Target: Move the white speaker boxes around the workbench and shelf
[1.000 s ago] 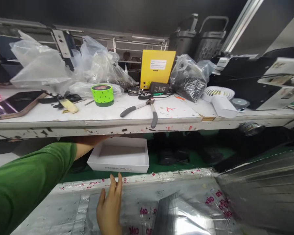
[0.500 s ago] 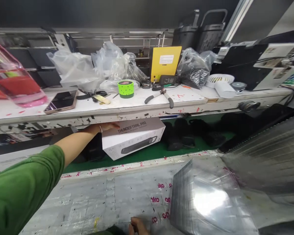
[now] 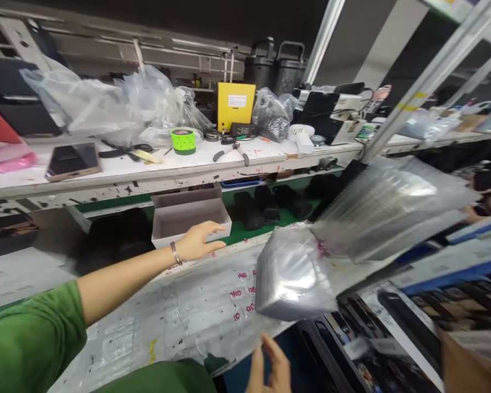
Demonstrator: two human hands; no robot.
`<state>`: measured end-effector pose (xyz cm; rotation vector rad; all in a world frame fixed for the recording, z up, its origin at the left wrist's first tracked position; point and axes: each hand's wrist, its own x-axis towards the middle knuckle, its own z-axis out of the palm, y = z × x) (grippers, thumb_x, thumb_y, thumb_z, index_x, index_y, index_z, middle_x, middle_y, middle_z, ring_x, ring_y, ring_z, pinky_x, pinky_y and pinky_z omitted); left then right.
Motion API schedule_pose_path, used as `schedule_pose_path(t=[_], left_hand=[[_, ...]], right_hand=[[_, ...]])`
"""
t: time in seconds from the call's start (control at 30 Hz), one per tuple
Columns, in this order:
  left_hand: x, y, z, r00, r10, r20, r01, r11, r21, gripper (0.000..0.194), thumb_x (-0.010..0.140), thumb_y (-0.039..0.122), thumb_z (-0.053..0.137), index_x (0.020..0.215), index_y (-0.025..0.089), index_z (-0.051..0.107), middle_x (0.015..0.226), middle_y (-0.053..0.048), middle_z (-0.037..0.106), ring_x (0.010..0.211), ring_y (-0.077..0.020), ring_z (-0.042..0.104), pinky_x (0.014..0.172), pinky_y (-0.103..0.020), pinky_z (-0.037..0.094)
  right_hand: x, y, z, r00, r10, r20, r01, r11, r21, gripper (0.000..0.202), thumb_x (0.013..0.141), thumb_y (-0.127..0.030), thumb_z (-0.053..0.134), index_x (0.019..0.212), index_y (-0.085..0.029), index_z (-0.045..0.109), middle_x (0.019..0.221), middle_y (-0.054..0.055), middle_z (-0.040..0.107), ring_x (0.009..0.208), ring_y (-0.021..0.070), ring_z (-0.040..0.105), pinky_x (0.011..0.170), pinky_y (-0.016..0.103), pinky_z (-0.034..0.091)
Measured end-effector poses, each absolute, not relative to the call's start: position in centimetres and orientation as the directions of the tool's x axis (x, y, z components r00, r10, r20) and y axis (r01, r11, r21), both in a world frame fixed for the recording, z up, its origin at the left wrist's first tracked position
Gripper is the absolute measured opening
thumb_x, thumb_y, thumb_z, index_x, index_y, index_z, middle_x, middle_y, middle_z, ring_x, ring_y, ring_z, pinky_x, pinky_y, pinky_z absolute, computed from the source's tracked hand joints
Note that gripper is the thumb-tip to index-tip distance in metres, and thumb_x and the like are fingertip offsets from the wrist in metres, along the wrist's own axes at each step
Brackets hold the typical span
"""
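The right hand (image 3: 270, 368) hangs low at the near edge with fingers spread, holding nothing, just below the stack of clear bags (image 3: 297, 278). Farther out, the left hand (image 3: 196, 243) lies flat and slack against the near wall of the open white box (image 3: 190, 215). That box sits on the green mat (image 3: 245, 232), tucked under the shelf (image 3: 147, 174), with little headroom.

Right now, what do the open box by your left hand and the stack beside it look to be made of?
Open box: apparently paperboard, matte white, with thin folded walls. Stack: likely clear plastic film, glossy and glaring. Left hand rests near the box.
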<state>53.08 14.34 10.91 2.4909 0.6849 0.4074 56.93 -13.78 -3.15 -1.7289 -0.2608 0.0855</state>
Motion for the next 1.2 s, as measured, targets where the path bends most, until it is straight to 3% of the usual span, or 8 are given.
schedule_pose_path(t=[0.13, 0.33, 0.47, 0.67, 0.83, 0.93, 1.03, 1.2], left_hand=[[58.9, 5.0, 13.5, 0.913, 0.104, 0.394, -0.124, -0.849, 0.513, 0.042, 0.072, 0.055, 0.072, 0.1, 0.023, 0.07, 0.118, -0.004, 0.066, 0.121, -0.0236, 0.047, 0.105, -0.039, 0.029], [65.6, 1.6, 13.4, 0.979, 0.027, -0.204, 0.121, -0.877, 0.464, 0.017, 0.076, 0.041, 0.071, 0.074, 0.025, 0.075, 0.078, 0.0, 0.074, 0.096, -0.0207, 0.056, 0.098, -0.044, 0.02], [66.4, 2.2, 13.2, 0.948, 0.023, -0.319, 0.193, -0.836, 0.514, 0.017, 0.081, 0.038, 0.065, 0.076, 0.024, 0.075, 0.077, 0.003, 0.075, 0.08, -0.0132, 0.061, 0.096, -0.04, 0.023], [65.6, 0.4, 11.8, 0.98, 0.1, -0.172, 0.163, -0.899, 0.407, 0.017, 0.082, 0.019, 0.056, 0.07, 0.016, 0.068, 0.077, -0.006, 0.072, 0.096, -0.0224, 0.058, 0.105, -0.052, 0.014], [64.3, 0.2, 15.0, 0.954, 0.087, 0.288, -0.041, -0.91, 0.412, 0.015, 0.082, 0.016, 0.051, 0.07, 0.015, 0.061, 0.076, -0.005, 0.066, 0.091, -0.0189, 0.055, 0.104, -0.049, 0.022], [61.1, 2.0, 20.8, 0.901, 0.174, 0.398, -0.13, -0.767, 0.629, 0.022, 0.087, 0.021, 0.047, 0.066, 0.017, 0.056, 0.067, 0.0, 0.061, 0.076, -0.0147, 0.054, 0.089, -0.036, 0.038], [56.4, 4.3, 24.6, 0.98, 0.114, 0.165, -0.115, -0.357, 0.927, 0.024, 0.087, 0.03, 0.052, 0.067, 0.019, 0.053, 0.055, 0.002, 0.053, 0.055, -0.0115, 0.047, 0.061, -0.027, 0.04], [50.0, 5.9, 19.2, 0.957, 0.257, 0.134, -0.201, 0.253, 0.946, 0.037, 0.078, 0.054, 0.064, 0.068, 0.019, 0.059, 0.052, -0.001, 0.053, 0.063, -0.0163, 0.051, 0.068, -0.031, 0.042]], right_hand=[[63.0, -14.7, 2.5, 0.974, -0.063, 0.218, 0.216, -0.032, -0.976, 0.066, 0.072, -0.052, 0.067, 0.119, -0.012, 0.046, 0.124, 0.024, 0.05, 0.11, 0.0322, 0.052, 0.096, 0.054, 0.04], [69.4, -13.2, 1.4, 0.993, 0.114, -0.008, -0.008, 0.003, -1.0, 0.09, 0.068, -0.063, 0.066, 0.134, -0.014, 0.028, 0.139, 0.025, 0.035, 0.126, 0.0345, 0.041, 0.105, 0.056, 0.034], [70.1, -13.0, 0.4, 0.973, 0.206, -0.102, -0.112, 0.041, -0.993, 0.086, 0.069, -0.063, 0.066, 0.132, -0.017, 0.03, 0.136, 0.02, 0.041, 0.127, 0.0293, 0.042, 0.108, 0.049, 0.033], [70.8, -13.4, 0.5, 0.957, 0.27, -0.104, -0.114, 0.022, -0.993, 0.084, 0.069, -0.059, 0.068, 0.132, -0.017, 0.03, 0.135, 0.018, 0.045, 0.125, 0.0279, 0.045, 0.108, 0.048, 0.033], [71.5, -14.1, 0.6, 0.95, 0.293, -0.112, -0.11, -0.023, -0.994, 0.092, 0.064, -0.057, 0.071, 0.133, -0.015, 0.027, 0.138, 0.023, 0.039, 0.125, 0.0323, 0.044, 0.107, 0.052, 0.033], [71.1, -15.2, 4.1, 0.969, 0.246, -0.025, 0.025, -0.196, -0.98, 0.105, 0.06, -0.057, 0.071, 0.141, -0.013, 0.021, 0.144, 0.025, 0.029, 0.132, 0.0372, 0.033, 0.109, 0.057, 0.026], [69.5, -16.1, 9.1, 0.918, 0.328, 0.224, 0.314, -0.254, -0.915, 0.108, 0.057, -0.05, 0.076, 0.146, -0.023, 0.02, 0.151, 0.016, 0.024, 0.137, 0.037, 0.025, 0.111, 0.057, 0.02], [65.4, -12.8, 9.7, 0.615, 0.773, 0.154, 0.188, 0.047, -0.981, 0.057, 0.068, -0.05, 0.071, 0.115, -0.02, 0.061, 0.089, 0.007, 0.068, 0.077, 0.0231, 0.064, 0.072, 0.036, 0.053]])
